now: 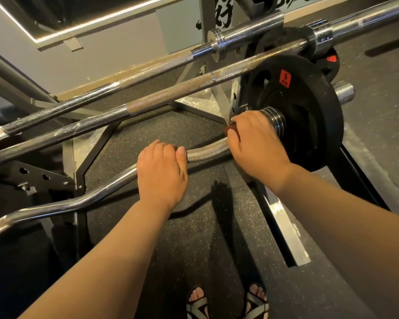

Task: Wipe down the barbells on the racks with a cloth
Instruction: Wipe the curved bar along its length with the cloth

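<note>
Chrome curl bar (205, 151): wavy, knurled at grips, smooth at bends, lying low across rack in front. Left hand (161, 169) curled over knurled section, thumb on top. Right hand (258, 143) wrapped round bar beside ribbed steel collar (275, 118), red-brown cloth (229, 130) bunched under fingers, mostly hidden. Black plate (313, 125), red "5 kg" label, just past collar. 2 straight knurled bars (166, 95) racked above. Speckled rubber floor (194, 238).

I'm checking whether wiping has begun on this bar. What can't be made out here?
1. Head view: only a reddish scrap peeks out under the right hand; the hand covers the rest, so whether it is the cloth is unclear.
2. The curl bar runs off the left edge; the left hand hides the stretch it grips.
3. The red label on the rear plate is too small to read.
</note>
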Motion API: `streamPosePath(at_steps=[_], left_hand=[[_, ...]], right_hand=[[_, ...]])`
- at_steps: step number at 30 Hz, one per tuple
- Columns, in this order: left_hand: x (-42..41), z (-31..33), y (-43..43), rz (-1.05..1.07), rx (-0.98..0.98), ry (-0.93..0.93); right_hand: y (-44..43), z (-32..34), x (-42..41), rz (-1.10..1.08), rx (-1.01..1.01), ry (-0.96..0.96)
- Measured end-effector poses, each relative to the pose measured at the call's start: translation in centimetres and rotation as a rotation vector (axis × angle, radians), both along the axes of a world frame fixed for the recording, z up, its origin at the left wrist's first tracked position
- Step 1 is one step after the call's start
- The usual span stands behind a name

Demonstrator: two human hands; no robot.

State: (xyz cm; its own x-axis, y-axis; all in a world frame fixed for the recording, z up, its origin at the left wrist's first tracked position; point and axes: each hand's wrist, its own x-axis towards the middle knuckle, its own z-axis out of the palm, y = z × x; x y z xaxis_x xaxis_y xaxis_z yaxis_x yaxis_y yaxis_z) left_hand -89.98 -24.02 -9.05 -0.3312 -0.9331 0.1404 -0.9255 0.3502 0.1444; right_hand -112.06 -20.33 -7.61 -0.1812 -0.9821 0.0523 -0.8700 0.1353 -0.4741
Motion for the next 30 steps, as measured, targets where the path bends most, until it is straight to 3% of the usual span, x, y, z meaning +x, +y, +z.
streamPosePath(at_steps=[8,12,17,20,23,26,30], left_hand=[[-0.1,0.2,-0.1,0.003,-0.034,0.010],[-0.3,0.1,0.1,0.017,-0.039,-0.002],[-0.4,0.0,0.0,0.018,-0.050,-0.012],[-0.4,0.1,-0.1,0.018,-0.038,-0.015],[-0.3,0.1,-0.1,0.018,-0.028,-0.014],[-0.3,0.0,0.0,0.015,-0.039,-0.015],[-0.4,0.1,0.0,0.020,-0.043,-0.023]], right_hand=[[5.2,-2.9,0.8,-0.069,-0.081,-0.063],[3.3,-1.9,0.7,-0.055,-0.058,-0.027],[0.8,-0.2,4.4,-0.275,-0.081,-0.065],[1.7,-0.3,6.2,-0.087,-0.072,-0.040],[1.9,-0.3,3.0,0.038,-0.023,-0.042],[1.9,-0.5,0.6,-0.093,-0.054,-0.085],[1.6,-0.4,4.6,-0.193,-0.083,-0.084]])
